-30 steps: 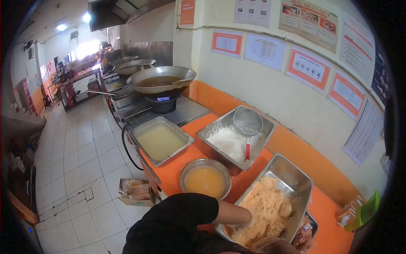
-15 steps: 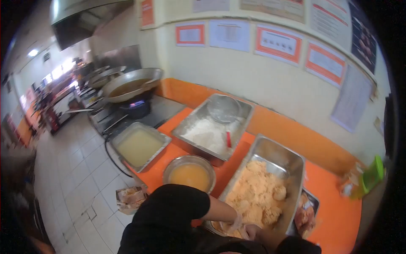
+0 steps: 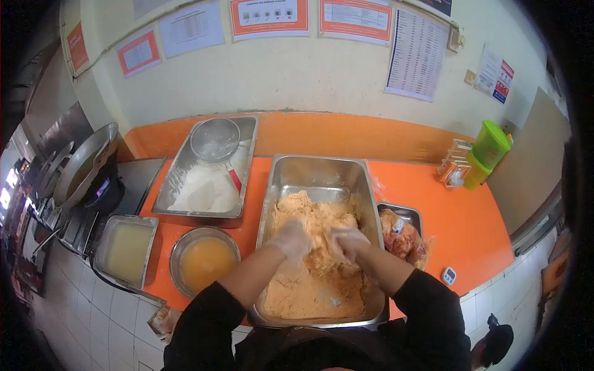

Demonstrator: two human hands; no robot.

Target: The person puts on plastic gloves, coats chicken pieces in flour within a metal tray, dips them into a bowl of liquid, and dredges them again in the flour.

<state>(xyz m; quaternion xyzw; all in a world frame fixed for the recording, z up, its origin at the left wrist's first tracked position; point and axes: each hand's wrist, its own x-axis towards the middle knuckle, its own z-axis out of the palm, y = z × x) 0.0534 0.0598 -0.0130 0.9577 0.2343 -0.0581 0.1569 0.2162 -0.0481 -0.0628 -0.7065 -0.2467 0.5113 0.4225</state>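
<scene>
A deep steel pan (image 3: pixel 371 204) holds crumbly orange breading (image 3: pixel 309 300) with lumps heaped in its middle. Both my hands are inside this pan, in thin clear gloves. My left hand (image 3: pixel 294 240) is at the left of the heap, smeared by motion, so its fingers cannot be made out. On the heap's right side, my right hand (image 3: pixel 348 242) has its fingers curled into the breading; what lies inside them is hidden. The two hands are a little apart, facing each other.
Left of the pan are a steel bowl (image 3: pixel 175 263) of orange liquid, a tray (image 3: pixel 152 247) of pale liquid, and a flour pan (image 3: pixel 162 201) with a red-handled sieve (image 3: pixel 215 141). To the right are bagged raw meat (image 3: pixel 401 238), a timer (image 3: pixel 448 275) and green containers (image 3: pixel 490 145). A wok (image 3: pixel 93 161) stands far left.
My view has swung right and down over the pan. My hands have moved from its near edge to the middle of the breading, and the heap has been shifted.
</scene>
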